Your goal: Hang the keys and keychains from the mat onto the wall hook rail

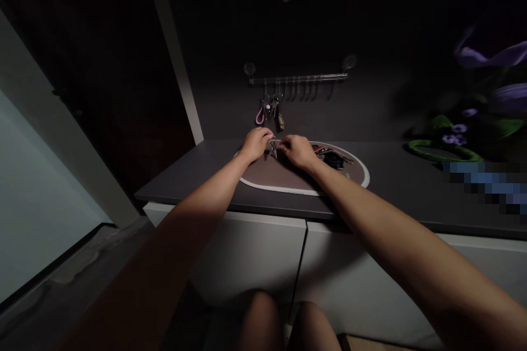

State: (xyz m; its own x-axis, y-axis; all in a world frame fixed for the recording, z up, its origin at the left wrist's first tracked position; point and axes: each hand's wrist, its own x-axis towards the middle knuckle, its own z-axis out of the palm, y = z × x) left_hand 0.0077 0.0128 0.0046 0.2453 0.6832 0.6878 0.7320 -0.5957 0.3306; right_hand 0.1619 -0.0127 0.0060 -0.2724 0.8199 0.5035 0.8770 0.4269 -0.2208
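Observation:
My left hand [256,143] and my right hand [299,151] meet over an oval brown mat with a white rim [288,189] on a dark countertop [197,170]. Both are pinched on a small bunch of silver keys [273,147] held between them, just above the mat. More keys and a dark fob [333,158] lie on the mat to the right of my right hand. On the wall behind, a metal hook rail [297,79] carries a pink loop keyring [260,115] and another key bunch [278,115].
White cabinet doors [263,252] sit under the countertop, and my knees show below them. A plant with purple flowers in a green dish [442,151] stands at the right. A pale door frame [175,49] and a dark doorway lie to the left.

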